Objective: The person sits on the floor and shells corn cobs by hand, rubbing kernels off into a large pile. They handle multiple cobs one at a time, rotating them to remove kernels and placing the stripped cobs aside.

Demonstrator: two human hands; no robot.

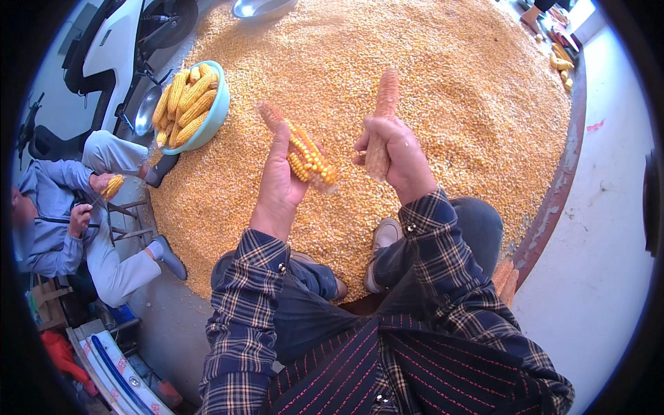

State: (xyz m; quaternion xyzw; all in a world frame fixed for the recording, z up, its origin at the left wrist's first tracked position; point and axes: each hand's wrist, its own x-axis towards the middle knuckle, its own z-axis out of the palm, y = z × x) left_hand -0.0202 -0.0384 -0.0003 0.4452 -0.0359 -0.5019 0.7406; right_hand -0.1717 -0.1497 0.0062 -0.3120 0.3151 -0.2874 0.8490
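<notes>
In my left hand (280, 180) is a corn cob (308, 155), partly stripped, with rows of yellow kernels left along one side and a bare reddish tip. My right hand (401, 152) is closed around a bare corncob (387, 97) that stands nearly upright, its lower end sticking out below my fingers. The two cobs are apart from each other. Beneath both hands spreads a wide heap of loose corn kernels (470, 90), which reaches round my shoes.
On the left, a light-blue basin (220, 111) is piled with whole corn ears (187, 104). A seated co-worker (62, 228) holds an ear beside it. Behind stands a white scooter (111, 55). Metal bowls (263, 7) lie at the far edge. Bare cobs (506, 280) rest by my right leg.
</notes>
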